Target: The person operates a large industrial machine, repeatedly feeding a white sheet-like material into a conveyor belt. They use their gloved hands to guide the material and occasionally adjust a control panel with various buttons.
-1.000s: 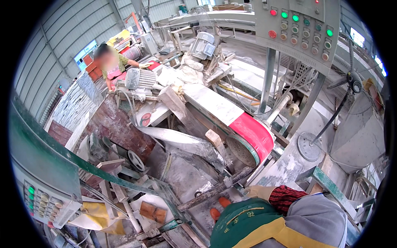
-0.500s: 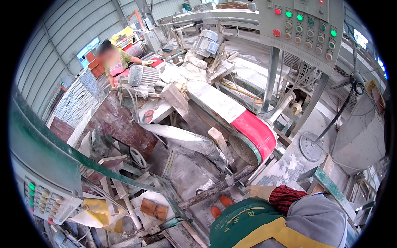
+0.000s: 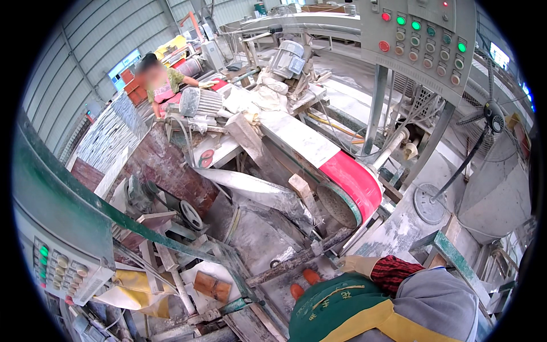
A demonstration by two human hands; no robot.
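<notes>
My right hand (image 3: 358, 264), in a pale beige work glove with a red and black cuff (image 3: 393, 271), rests in front of my green apron (image 3: 336, 302). Its fingers are bunched at the apron's edge and do not show clearly; I see nothing in them. Just beyond the hand is the near end of a machine with a red belt (image 3: 360, 185), and the hand appears apart from it. A pale flat slab (image 3: 299, 137) lies on the belt. My left hand is out of view.
A co-worker (image 3: 162, 85) stands across the machine at far left, one gloved hand (image 3: 208, 84) by the belt. Button panels stand at upper right (image 3: 419, 45) and lower left (image 3: 62, 268). A fan (image 3: 494, 117) is at right; a wooden beam (image 3: 250, 145) leans near the belt.
The view has shifted very slightly, so the surroundings sit a little further right. My right hand stays where it was, and the co-worker's pose is nearly the same.
</notes>
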